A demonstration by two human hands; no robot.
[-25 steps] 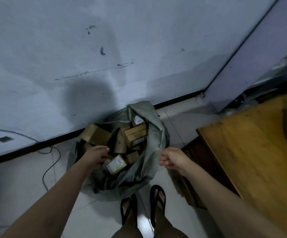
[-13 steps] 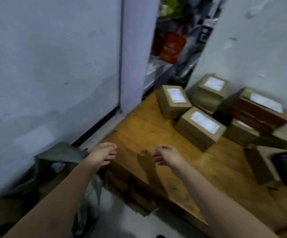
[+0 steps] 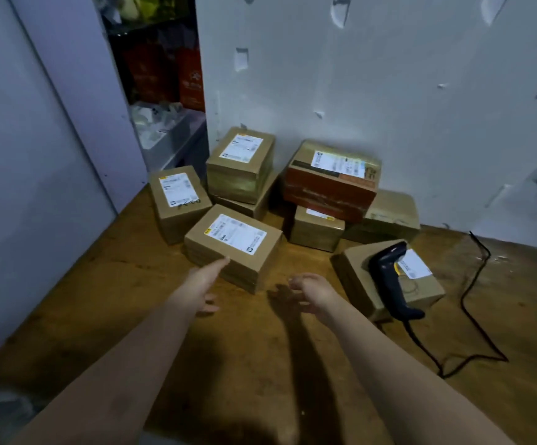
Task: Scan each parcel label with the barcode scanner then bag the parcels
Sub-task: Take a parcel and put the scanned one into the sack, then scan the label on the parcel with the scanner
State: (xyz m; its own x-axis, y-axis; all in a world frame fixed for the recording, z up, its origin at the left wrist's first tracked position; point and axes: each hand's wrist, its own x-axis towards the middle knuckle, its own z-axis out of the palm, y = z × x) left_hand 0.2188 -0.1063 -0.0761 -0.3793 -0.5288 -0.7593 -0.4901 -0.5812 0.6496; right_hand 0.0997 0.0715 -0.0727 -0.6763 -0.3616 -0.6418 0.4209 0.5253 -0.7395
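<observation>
Both hands are empty and open: left hand (image 3: 203, 277) reaches the nearest labelled brown cardboard parcel (image 3: 233, 247), right hand (image 3: 309, 289) hovers. Next: fetching the black handheld barcode scanner (image 3: 389, 277)

Labelled brown parcels (image 3: 233, 247) cluster by the wall; black barcode scanner (image 3: 390, 279) lies atop one.

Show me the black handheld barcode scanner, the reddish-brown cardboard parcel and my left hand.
Black handheld barcode scanner (image 3: 389, 277): head view, on its handle.
Reddish-brown cardboard parcel (image 3: 328, 194): head view, front face.
Left hand (image 3: 204, 279): head view, back of hand.
</observation>
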